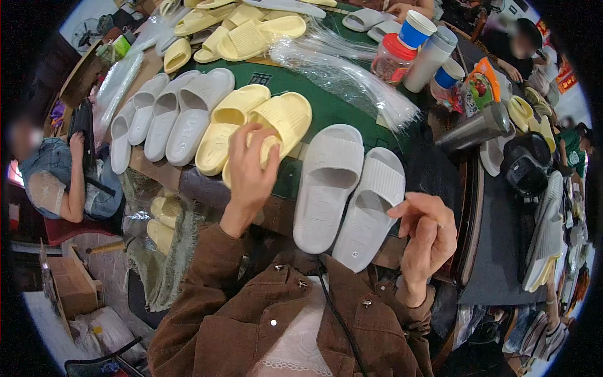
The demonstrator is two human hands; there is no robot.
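Observation:
Two pale grey slide slippers, a left one [322, 201] and a right one [369, 232], lie side by side in front of me at the table edge, soles down and heels toward me. My right hand [428, 235] is loosely curled at the right slipper's outer side, its fingertips by the strap edge; contact is unclear. Over the heel part of a yellow slipper [292, 122], my left hand [251, 166] has its fingers bent and apart, hiding part of the footbed. Another yellow slipper [226, 135] lies just left of it.
Several grey slippers [166, 119] line the table's left side. More yellow slippers [260, 38] are heaped at the far side. Clear plastic bags [352, 69] spread beyond the pairs. A red-lidded jar [394, 58], a blue-and-white cup [417, 29] and a metal tumbler [474, 129] stand right.

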